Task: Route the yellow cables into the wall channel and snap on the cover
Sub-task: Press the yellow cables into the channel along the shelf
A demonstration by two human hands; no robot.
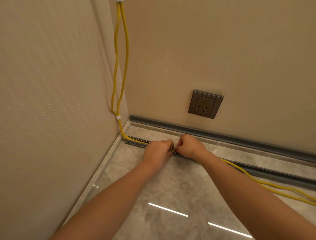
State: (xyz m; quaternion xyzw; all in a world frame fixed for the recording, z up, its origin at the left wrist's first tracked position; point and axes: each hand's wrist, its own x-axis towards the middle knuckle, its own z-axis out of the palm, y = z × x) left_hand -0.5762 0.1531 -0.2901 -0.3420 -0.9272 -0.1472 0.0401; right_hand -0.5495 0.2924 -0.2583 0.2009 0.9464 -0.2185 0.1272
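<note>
Where the slotted channel (136,143) lies on the floor (171,197), the yellow cables (256,181) are pinched by left hand (158,151) and right hand (189,145); light and springy, they are best gripped close to the slots.

The two thin yellow cables (119,56) run off the top edge at twelve o'clock, where only a sliver of a white fitting (119,0) shows, and off the right edge at four o'clock. Both fists, the left hand (158,151) and right hand (189,145), cover the stretch of grey slotted plastic channel (136,143) beneath them, so whether the cables there sit inside the slots cannot be told. The channel and the smooth grey strip (205,130) along the wall base are both cut by the right edge, and both forearms leave by the bottom edge.
</note>
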